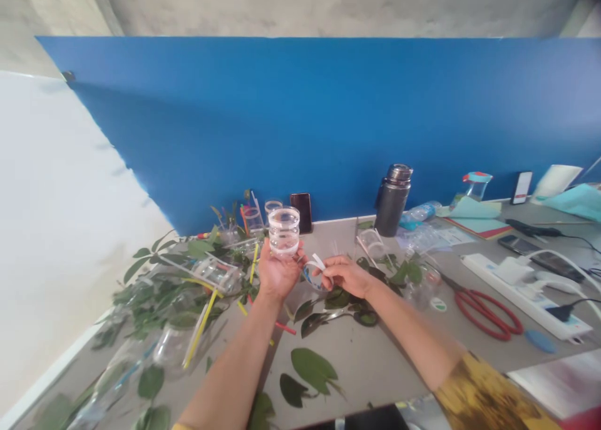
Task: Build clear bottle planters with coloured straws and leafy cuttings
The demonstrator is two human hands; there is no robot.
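On the palm of my left hand (277, 272) stands a clear ribbed plastic cup (284, 231), upright, with a whitish band around its rim. It looks like a cut bottle piece. My right hand (346, 275) is closed in a pinch on a white strip of tape (318, 262). A tape roll (312, 276) with blue print inside its ring hangs between my two hands; which fingers bear it I cannot tell. Beneath the hands lie green leaves (335, 298) and a metal spoon (334, 315). A red straw (285, 327) shows by my left wrist.
Leafy cuttings (154, 292) and clear plastic pieces with yellow straws (201, 330) crowd the left. At the back stand a phone (302, 212) and a dark thermos (393, 201). Red-handled scissors (488, 314) and a white power strip (521, 295) lie right. A blue partition (300, 123) closes the back.
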